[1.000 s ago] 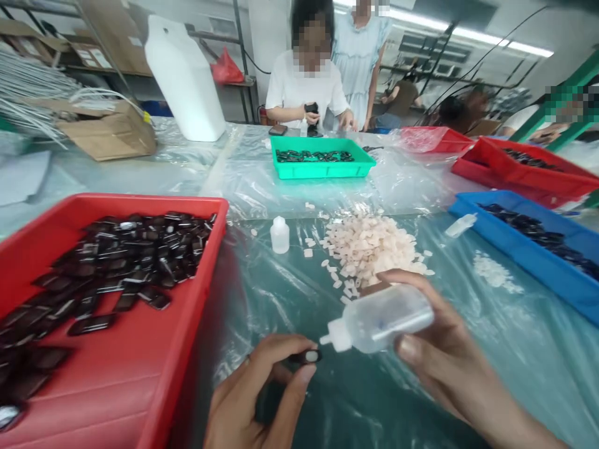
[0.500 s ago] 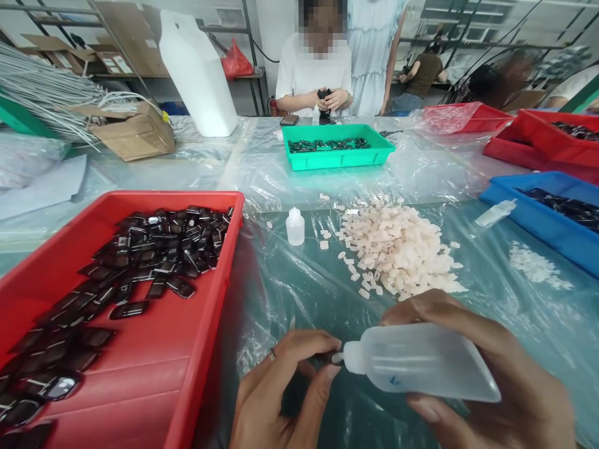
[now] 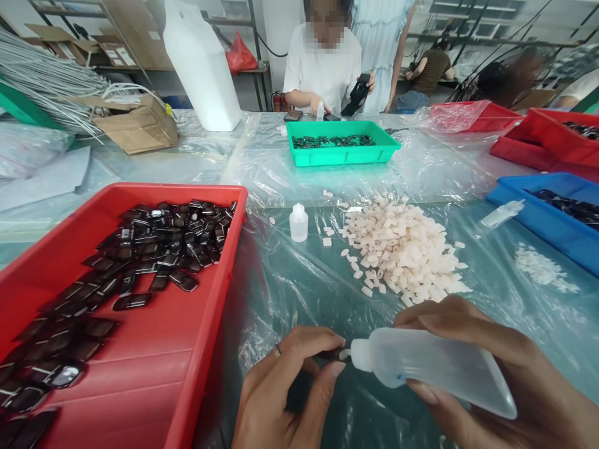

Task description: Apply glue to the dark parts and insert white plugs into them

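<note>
My right hand is wrapped round a translucent squeeze bottle lying almost level, nozzle pointing left. The nozzle tip touches a small black part pinched between thumb and forefinger of my left hand, which wears a ring. Both hands hover low over the plastic-covered table. A pile of small pale pink pieces lies just beyond the bottle. To the left stands a red tray holding several black parts like the pinched one.
A small white bottle stands mid-table. A green tray sits in front of a seated person across the table. A blue tray and red trays lie right. A cardboard box and white container stand far left.
The bottle swung down and its nozzle met the black part in my left hand. My view tilted slightly lower and nearer. The person opposite lifted a black object.
</note>
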